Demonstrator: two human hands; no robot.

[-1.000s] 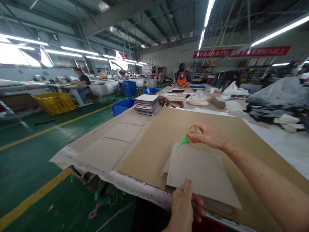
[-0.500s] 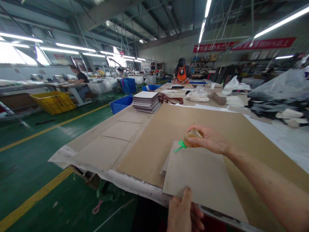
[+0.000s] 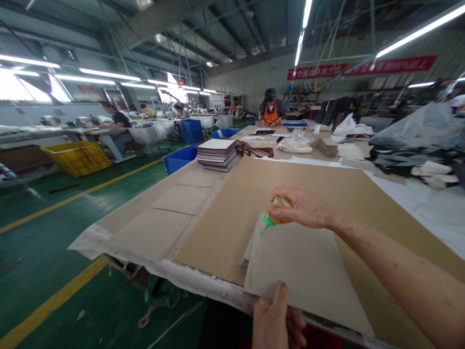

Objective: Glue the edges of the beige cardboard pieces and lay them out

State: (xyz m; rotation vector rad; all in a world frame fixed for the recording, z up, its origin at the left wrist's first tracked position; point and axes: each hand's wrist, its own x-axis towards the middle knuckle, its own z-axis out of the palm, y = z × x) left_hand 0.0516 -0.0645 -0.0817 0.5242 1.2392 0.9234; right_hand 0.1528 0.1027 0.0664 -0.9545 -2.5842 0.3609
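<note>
A squeeze bottle of amber glue [image 3: 280,209] with a green nozzle is wrapped in the fingers of my right hand [image 3: 303,207]. It is tilted, the nozzle tip close above the upper left corner of a grey-beige board [image 3: 301,271]. Whether the tip touches the board I cannot tell. My left hand [image 3: 274,317] grips the near edge of this board, thumb on top and fingers beneath. More boards [image 3: 247,253] peek out under its left side. A faint wet-looking line runs along the board's left edge.
A large brown sheet [image 3: 218,232] covers the table under the boards. Several flat boards [image 3: 148,235] lie to the left, with a tall stack of boards [image 3: 218,155] behind them. Plastic bags [image 3: 296,140] lie farther back. A person in an orange apron [image 3: 271,114] stands at the far end.
My right hand has shifted slightly left and toward me with the bottle, whose nozzle now points more steeply down. My left hand keeps its hold on the board.
</note>
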